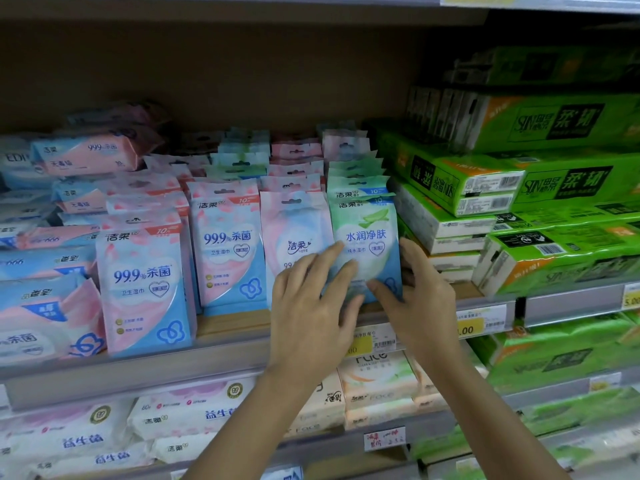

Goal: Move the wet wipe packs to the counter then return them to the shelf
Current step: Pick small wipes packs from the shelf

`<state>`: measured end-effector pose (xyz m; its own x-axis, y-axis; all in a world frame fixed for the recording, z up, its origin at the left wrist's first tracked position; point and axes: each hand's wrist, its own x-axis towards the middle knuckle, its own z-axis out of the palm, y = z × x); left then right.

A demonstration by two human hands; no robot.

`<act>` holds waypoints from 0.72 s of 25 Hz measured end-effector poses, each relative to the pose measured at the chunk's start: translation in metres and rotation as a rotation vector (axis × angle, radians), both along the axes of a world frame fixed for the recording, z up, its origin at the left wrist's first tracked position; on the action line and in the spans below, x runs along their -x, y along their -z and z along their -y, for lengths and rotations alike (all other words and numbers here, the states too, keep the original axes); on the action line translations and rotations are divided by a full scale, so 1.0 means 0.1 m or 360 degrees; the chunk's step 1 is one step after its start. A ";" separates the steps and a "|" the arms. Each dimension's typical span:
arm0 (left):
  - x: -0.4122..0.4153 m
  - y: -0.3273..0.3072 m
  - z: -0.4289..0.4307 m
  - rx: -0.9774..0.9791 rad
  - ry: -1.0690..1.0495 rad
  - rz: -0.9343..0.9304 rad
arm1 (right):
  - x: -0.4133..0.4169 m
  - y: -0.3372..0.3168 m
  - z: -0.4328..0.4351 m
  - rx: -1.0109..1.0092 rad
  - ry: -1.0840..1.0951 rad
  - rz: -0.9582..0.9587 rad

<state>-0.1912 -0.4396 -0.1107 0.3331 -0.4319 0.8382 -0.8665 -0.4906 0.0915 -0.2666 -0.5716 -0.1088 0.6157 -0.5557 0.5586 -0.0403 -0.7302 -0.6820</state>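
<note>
A green and blue wet wipe pack [365, 233] stands upright at the front of its row on the shelf [221, 355]. My left hand [311, 306] lies on its lower left part, fingers straight and spread across the front. My right hand [412, 292] grips its lower right edge, thumb on the front and fingers behind the side. To its left stands a pink and blue wipe pack [294, 237], partly covered by my left fingers. More pink and blue wipe packs [227, 247] stand in rows further left.
Green tissue boxes [519, 188] are stacked tightly against the right of the green pack. Larger wipe packs [45, 299] fill the shelf's left end. Price tags [481, 320] line the shelf rail. Lower shelves hold more tissue and wipe packs [377, 379].
</note>
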 end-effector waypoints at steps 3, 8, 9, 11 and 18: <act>0.01 0.04 -0.13 0.0168 0.0134 -0.0172 | 0.05 0.01 -0.07 0.0023 0.0103 0.0065; -0.09 -0.07 -0.48 0.0584 0.0146 -0.0692 | 0.06 -0.13 -0.23 0.0128 0.0066 0.0203; -0.11 -0.08 -0.53 0.0610 0.0123 -0.0800 | 0.04 -0.15 -0.28 0.0078 0.0002 0.0184; -0.13 -0.11 -0.58 0.0571 0.0109 -0.1081 | -0.03 -0.18 -0.39 -0.0034 -0.0137 0.0082; -0.10 -0.18 -0.54 0.0382 0.0085 -0.1302 | -0.24 -0.14 -0.79 -0.0156 -0.0224 -0.0031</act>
<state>-0.1813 -0.3853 -0.0927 0.8576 -0.3056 0.4138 -0.5040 -0.3382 0.7948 -0.2430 -0.4929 -0.0945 0.7017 -0.5142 0.4933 0.0439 -0.6598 -0.7502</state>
